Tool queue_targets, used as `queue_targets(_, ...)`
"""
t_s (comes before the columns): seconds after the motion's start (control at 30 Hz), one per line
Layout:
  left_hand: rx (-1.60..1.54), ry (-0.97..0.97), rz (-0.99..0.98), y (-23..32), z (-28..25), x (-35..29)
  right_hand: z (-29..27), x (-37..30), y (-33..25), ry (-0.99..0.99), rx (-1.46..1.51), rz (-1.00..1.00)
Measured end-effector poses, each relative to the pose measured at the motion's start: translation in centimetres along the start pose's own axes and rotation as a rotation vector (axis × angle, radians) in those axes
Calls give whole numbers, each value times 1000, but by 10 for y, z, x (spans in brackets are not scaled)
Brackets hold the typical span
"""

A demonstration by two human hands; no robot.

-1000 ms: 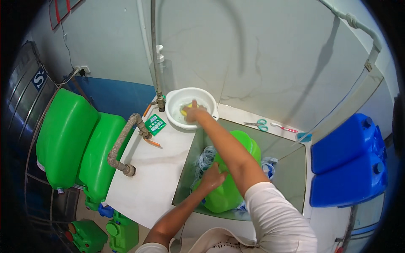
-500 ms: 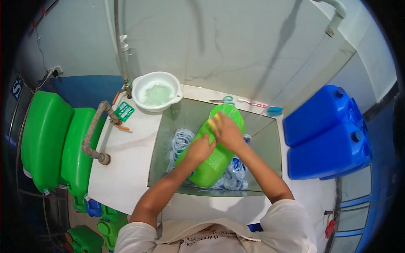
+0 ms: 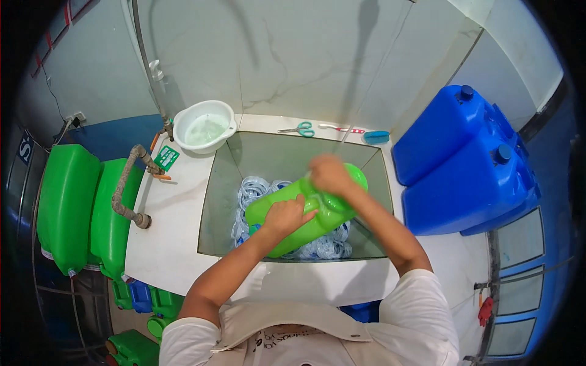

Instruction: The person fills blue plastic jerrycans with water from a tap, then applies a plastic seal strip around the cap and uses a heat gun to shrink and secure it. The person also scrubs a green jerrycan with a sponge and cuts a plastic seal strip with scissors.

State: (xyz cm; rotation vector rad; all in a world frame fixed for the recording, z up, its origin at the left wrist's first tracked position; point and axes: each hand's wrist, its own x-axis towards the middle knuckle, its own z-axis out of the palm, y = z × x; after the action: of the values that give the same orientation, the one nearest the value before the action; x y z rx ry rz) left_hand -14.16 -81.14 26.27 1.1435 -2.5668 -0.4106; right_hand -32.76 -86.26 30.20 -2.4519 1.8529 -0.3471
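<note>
A bright green plastic jerry can (image 3: 308, 227) lies tilted over the grey sink basin (image 3: 268, 152), its far end pointing up to the right. My left hand (image 3: 285, 218) grips its near side, thumb stretched along the surface. On the upper part of the can, my right hand (image 3: 330, 177) is closed and slightly blurred. Its fingers hide the yellow sponge that showed under them earlier. Beneath the can, several pale, clear ring-shaped plastic pieces (image 3: 251, 190) fill the bottom of the basin.
A white bowl (image 3: 231, 129) of sudsy liquid stands at the basin's back left. Scissors (image 3: 303, 129), a red-and-white toothbrush (image 3: 342, 129) and a blue brush (image 3: 375, 137) lie along the back ledge. Blue jerry cans (image 3: 448, 183) stand right; green ones (image 3: 68, 207) left, beside a bent pipe (image 3: 120, 189).
The green can has turned clockwise, its far end swinging right and nearer. My right hand has shifted right with it and the yellow sponge is now out of sight. The view has shifted slightly.
</note>
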Motion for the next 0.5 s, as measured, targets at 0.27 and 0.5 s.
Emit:
queue_targets(0.27,-12,-17,-125,-24,-11,8,18,15,70,66,849,257)
queue_targets(0.5,-288,176,-518,-56,11,23,133,-13,-26,782,341,176)
